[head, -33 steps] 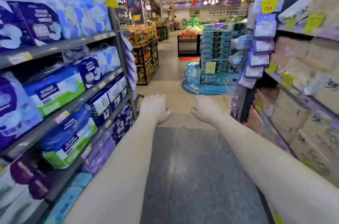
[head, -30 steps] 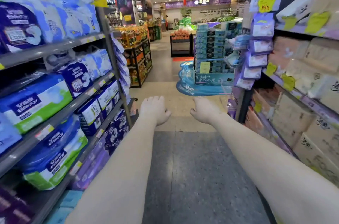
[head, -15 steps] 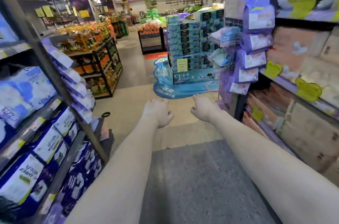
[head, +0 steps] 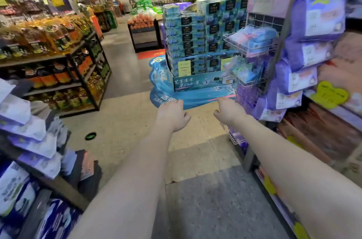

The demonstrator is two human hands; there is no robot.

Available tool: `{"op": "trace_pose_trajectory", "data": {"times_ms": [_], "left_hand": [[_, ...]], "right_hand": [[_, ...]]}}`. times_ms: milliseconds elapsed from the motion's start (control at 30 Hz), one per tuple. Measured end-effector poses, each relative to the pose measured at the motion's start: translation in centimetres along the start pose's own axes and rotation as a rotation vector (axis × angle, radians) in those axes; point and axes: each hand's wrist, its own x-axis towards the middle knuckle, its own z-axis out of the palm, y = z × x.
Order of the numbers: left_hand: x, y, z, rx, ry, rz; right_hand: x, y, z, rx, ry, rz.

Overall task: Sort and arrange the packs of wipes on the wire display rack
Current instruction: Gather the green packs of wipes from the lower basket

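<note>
A white wire display rack [head: 260, 23] stands at the end of the right-hand shelving. Its upper basket [head: 234, 42] holds blue and pink packs of wipes [head: 260, 40], and a lower basket holds more pale blue packs [head: 242, 70]. Purple packs [head: 317, 15] hang in a column on the side nearest me. Both my arms stretch forward over the aisle floor. My left hand [head: 172, 115] and my right hand [head: 228, 110] hang with loosely curled fingers and hold nothing. The right hand is just left of the rack's lower part, apart from it.
A stacked display of teal tissue boxes [head: 195, 41] on a blue floor graphic stands ahead. Shelves of bottled oil [head: 51, 43] run along the left. Shelving with purple and white packs [head: 29, 140] is near my left. Open tiled floor [head: 127, 121] lies ahead.
I have moved forward down the aisle; the wire rack and teal display are now much closer. The left shelves of large packs have slid out of view. Both hands stay empty and outstretched.
</note>
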Motion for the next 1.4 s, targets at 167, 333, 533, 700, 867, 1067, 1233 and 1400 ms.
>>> {"op": "trace_pose_trajectory", "data": {"times_ms": [167, 333, 533, 700, 867, 1067, 1233, 1400], "left_hand": [[12.3, -2.0, 2.9, -0.005, -0.018, 0.155], [23.6, -3.4, 3.7, 0.017, -0.024, 0.368], [34.1, -3.8, 4.8, -0.033, -0.034, 0.470], [42.4, -2.6, 6.7, -0.023, -0.045, 0.570], [51.2, 0.0, 8.3, -0.023, -0.048, 0.663], [60.1, 3.5, 9.8, -0.019, -0.089, 0.767], [64.5, 5.7, 10.9, -0.027, -0.139, 0.819], [67.6, 7.4, 11.9, -0.059, -0.160, 0.919]], "right_hand": [[9.9, 1.3, 2.4, 0.008, 0.029, 0.139], [19.0, 3.3, 4.2, 0.049, 0.051, 0.324], [25.8, 4.1, 3.6, 0.059, 0.103, 0.447], [32.1, 7.8, 4.2, 0.069, 0.130, 0.579], [38.4, 12.9, 5.6, 0.056, 0.183, 0.693], [43.9, 17.4, 5.5, 0.018, 0.244, 0.767], [46.2, 19.1, 5.6, 0.029, 0.256, 0.817], [46.8, 19.9, 6.4, 0.028, 0.282, 0.878]]}}
